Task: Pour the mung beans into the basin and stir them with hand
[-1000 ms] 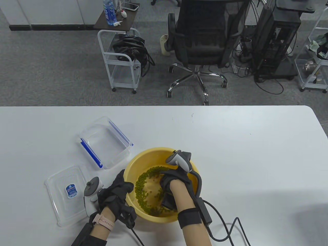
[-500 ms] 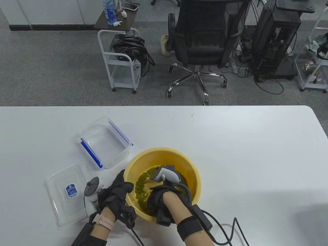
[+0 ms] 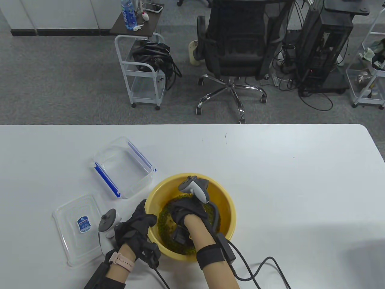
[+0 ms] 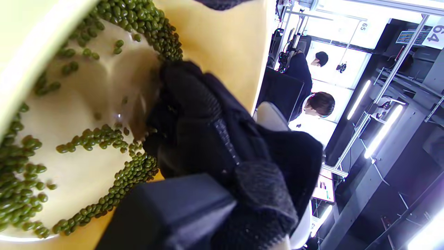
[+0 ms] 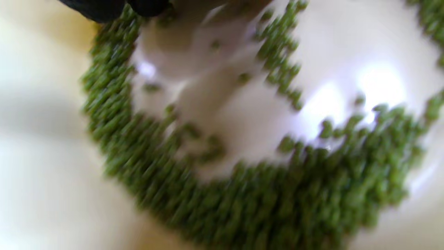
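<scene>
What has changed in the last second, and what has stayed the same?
The right hand circled inside the yellow basin: from the right part it swept to the near side, then to the middle-left, pushing the mung beans into a ring along the wall. It grasped or released nothing. The left hand still grips the basin's left rim; the clear container and its lid stayed in place.

White desk (image 3: 270, 168), rounded far-right corner. Yellow basin (image 3: 224, 192) near front edge, left of middle, beans inside. Clear container (image 3: 123, 167) with blue clips just beyond basin's left side, nearly touching. Clear flat lid (image 3: 72, 240) with blue sticker nearer front, left of basin. Black cable (image 3: 264, 266) trails across desk, right of basin.
</scene>
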The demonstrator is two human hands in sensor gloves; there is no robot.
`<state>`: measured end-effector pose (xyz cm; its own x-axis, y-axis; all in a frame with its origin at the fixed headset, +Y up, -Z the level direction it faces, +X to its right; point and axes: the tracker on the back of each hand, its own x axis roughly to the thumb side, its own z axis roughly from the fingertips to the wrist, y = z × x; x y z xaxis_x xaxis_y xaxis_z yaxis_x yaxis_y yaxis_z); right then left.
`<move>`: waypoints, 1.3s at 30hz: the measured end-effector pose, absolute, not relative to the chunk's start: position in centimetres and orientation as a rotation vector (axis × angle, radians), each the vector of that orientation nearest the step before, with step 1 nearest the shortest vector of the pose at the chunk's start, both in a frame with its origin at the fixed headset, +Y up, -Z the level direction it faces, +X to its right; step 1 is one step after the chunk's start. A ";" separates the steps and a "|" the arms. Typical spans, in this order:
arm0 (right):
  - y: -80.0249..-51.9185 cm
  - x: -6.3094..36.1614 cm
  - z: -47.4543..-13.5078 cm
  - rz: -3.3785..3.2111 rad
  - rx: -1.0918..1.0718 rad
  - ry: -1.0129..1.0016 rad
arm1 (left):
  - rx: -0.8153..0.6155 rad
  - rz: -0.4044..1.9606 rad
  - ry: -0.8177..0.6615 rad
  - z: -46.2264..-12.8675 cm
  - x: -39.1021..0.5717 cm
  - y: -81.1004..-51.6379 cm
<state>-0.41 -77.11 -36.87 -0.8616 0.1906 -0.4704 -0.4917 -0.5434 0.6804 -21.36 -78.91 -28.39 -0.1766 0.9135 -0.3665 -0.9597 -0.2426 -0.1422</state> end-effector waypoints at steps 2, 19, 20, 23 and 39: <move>-77.0 1.0 -36.8 2.518 -0.553 1.148 | -0.437 1.762 0.144 -28.4 -21.4 -78.9; -77.9 -1.7 -31.6 2.319 -0.174 1.768 | -0.420 1.760 0.156 -28.3 -21.2 -78.9; -78.0 -2.4 -31.5 2.301 -0.136 1.775 | -0.420 1.760 0.155 -28.2 -21.2 -78.9; -78.1 -4.1 -31.5 2.159 -0.049 1.762 | -0.423 1.761 0.150 -28.2 -21.2 -79.0; -77.0 0.3 -36.4 2.597 -0.553 1.099 | -0.435 1.778 0.142 -28.1 -21.1 -78.9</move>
<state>0.32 -76.98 -36.43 -0.8916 0.0943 -0.4429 -0.3835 -0.6773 0.6279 -21.15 -78.94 -28.12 -0.1909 0.9116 -0.3641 -0.9578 -0.2541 -0.1341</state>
